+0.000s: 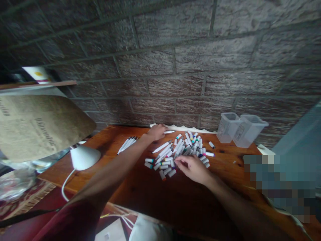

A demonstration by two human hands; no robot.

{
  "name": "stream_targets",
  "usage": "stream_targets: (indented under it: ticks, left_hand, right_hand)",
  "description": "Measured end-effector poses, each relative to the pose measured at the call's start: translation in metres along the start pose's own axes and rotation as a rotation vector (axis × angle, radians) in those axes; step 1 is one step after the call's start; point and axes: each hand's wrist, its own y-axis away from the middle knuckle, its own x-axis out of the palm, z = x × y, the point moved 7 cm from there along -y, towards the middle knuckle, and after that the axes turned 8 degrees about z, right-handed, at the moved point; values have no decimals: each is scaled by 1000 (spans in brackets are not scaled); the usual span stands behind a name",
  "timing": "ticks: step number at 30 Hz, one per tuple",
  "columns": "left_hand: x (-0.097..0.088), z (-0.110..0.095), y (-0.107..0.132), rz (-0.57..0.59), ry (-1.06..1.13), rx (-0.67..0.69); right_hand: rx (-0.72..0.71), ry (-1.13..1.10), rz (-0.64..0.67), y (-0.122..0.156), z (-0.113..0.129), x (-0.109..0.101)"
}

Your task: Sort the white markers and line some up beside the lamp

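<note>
A heap of several white markers with coloured caps [184, 149] lies on the wooden table [155, 190]. My left hand [157, 131] reaches to the far edge by the wall, fingers curled on a white marker [168, 132]. My right hand [192, 167] rests at the near side of the heap, fingers bent and pinching at a marker among them. A small bundle of markers [127, 144] lies apart to the left.
Two clear plastic cups [239, 129] stand at the back right against the brick wall. A white dome-shaped object with a cable [84, 157] sits at the table's left. A brown paper bag [37, 124] hangs at the left. A blurred patch covers the right.
</note>
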Motion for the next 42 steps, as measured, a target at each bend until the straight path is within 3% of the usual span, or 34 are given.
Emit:
stream_targets:
  ticks: [4,7,13,17,23,26,31,37,39,42]
  left_hand:
    - [-24,21,41,3,-36,155]
    - [-24,37,78,38,-18,206]
    - [8,51,126,86,-63,125]
    - [6,61,141,87,-93,16]
    - [5,75,165,363,-88,-130]
    - [10,80,168,404,-135,-222]
    - [18,82,164,435,-161,-262]
    - [0,86,159,411,-118,-220]
    - [-9,80,148,358,-69,-190]
    - [-14,53,117,246,66,-103]
  right_hand:
    - [2,-14,8,0,-1,3]
    - [-11,-9,22,0,1,5]
    - [-2,-5,52,0,2,9]
    - [31,-10,64,1,-1,9]
    - [36,8,78,1,-2,11]
    - [37,12,79,1,1,11]
    - [30,4,72,2,3,12]
    - [20,-9,64,1,2,12]
    - [14,-4,66,1,3,12]
    - [15,8,62,0,4,12]
